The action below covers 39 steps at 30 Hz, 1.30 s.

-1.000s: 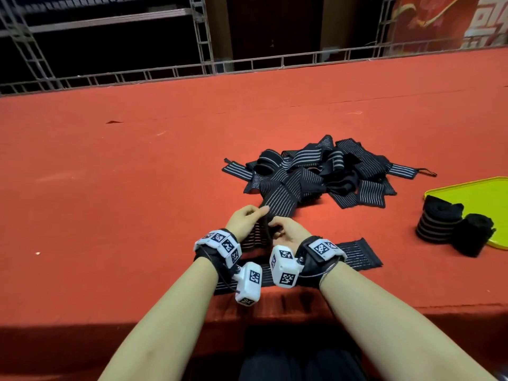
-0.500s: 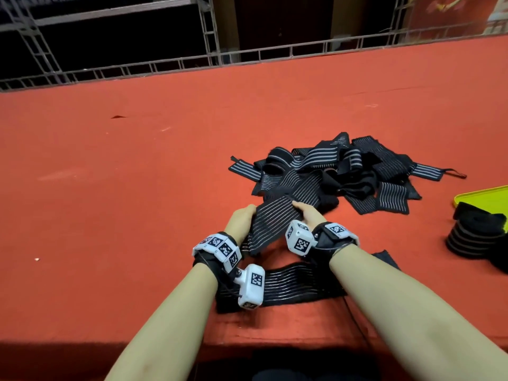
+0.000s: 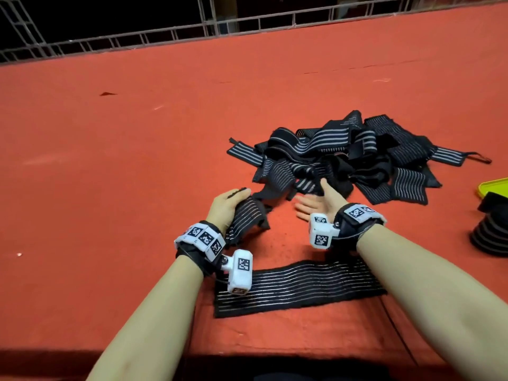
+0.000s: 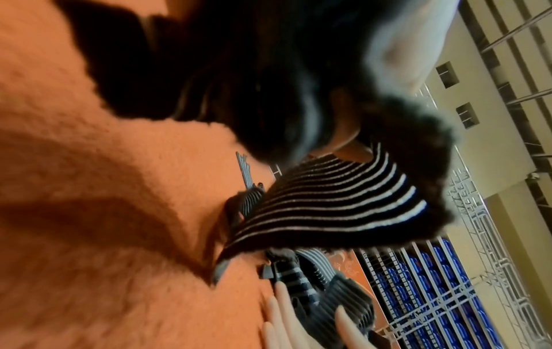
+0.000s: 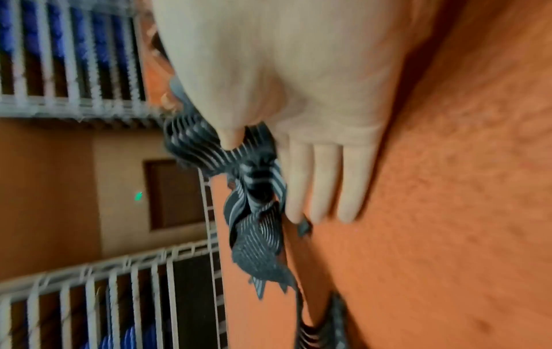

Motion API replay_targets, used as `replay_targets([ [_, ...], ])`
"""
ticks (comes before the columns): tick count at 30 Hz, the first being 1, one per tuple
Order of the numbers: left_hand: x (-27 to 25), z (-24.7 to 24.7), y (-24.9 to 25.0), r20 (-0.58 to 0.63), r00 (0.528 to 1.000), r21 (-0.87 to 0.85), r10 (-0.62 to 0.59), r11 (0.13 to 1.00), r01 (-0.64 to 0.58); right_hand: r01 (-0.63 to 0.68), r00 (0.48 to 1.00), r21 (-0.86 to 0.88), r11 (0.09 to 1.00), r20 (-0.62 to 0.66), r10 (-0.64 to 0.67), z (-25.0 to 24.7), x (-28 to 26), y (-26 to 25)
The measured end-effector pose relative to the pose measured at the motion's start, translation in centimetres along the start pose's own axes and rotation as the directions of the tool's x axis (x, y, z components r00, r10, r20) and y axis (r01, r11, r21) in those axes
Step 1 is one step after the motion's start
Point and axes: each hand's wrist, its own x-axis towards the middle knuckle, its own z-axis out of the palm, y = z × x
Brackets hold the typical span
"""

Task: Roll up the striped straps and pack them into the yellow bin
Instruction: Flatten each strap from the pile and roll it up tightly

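My left hand (image 3: 232, 200) grips one end of a black strap with white stripes (image 3: 247, 218); the strap trails right toward the pile of loose striped straps (image 3: 343, 160). The same strap (image 4: 328, 203) hangs close in the left wrist view. My right hand (image 3: 310, 202) is open just in front of the pile, holding nothing, palm turned left and fingers (image 5: 322, 184) straight. Another striped strap (image 3: 299, 287) lies flat between my forearms. The yellow bin (image 3: 494, 185) shows only a corner at the right edge, with rolled straps (image 3: 492, 232) in front of it.
The red carpeted surface (image 3: 123, 174) stretches wide to the left and behind the pile. A metal railing (image 3: 165, 37) runs along its far edge. The near edge (image 3: 82, 350) drops off just below my forearms.
My right hand has let go of the strap and opened beside the pile. My left hand has pulled its strap end to the left. The flat strap stays where it was.
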Motion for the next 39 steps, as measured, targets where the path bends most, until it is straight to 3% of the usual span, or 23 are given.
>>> replay_targets([
  [2,0.2,0.4,0.0,0.025,0.999,-0.038,-0.034,0.999,0.035,-0.092,0.988,-0.234,0.968,0.098,0.117,0.9,-0.6,0.6],
  [4,-0.1,1.3,0.4,0.075,0.995,-0.075,-0.066,0.995,0.072,-0.099,0.969,-0.393,0.914,0.169,0.178,2.3,-1.7,1.4],
  [7,-0.8,2.5,1.0,0.165,0.983,-0.127,-0.079,0.987,0.1,-0.076,0.937,-0.44,0.895,0.276,0.215,3.8,-3.2,2.6],
  [10,-1.6,2.9,1.9,0.191,0.975,-0.181,-0.117,0.972,0.152,-0.063,0.94,-0.39,0.919,0.287,0.186,3.8,-4.7,3.1],
  [15,-2.9,1.7,2.7,0.146,0.982,-0.129,-0.119,0.982,0.138,0.083,0.991,-0.198,0.977,0.115,-0.06,1.7,-6.1,2.2],
  [18,-4.0,0.4,2.6,0.119,0.987,-0.009,-0.111,0.994,0.113,0.14,0.99,-0.106,0.984,0.019,-0.139,-0.6,-6.9,1.2],
  [23,-5.7,-2.1,2.9,0.131,0.979,0.22,-0.154,0.968,0.123,0.244,0.946,-0.172,0.954,-0.176,-0.273,-3.6,-9.5,-1.4],
  [29,-6.6,-3.0,2.9,0.022,0.999,0.607,0.023,0.794,-0.032,0.316,0.909,-0.273,0.909,-0.189,-0.373,-5.2,-11.5,-2.4],
  [34,-7.4,-3.5,2.6,0.016,0.998,0.729,0.068,0.683,-0.058,0.436,0.777,-0.466,0.77,-0.237,-0.584,-7.0,-13.3,-2.3],
  [39,-8.4,-4.3,1.2,0.078,0.986,0.76,0.148,0.632,-0.155,0.443,0.816,-0.286,0.85,-0.263,-0.514,-9.2,-14.2,-1.8],
])
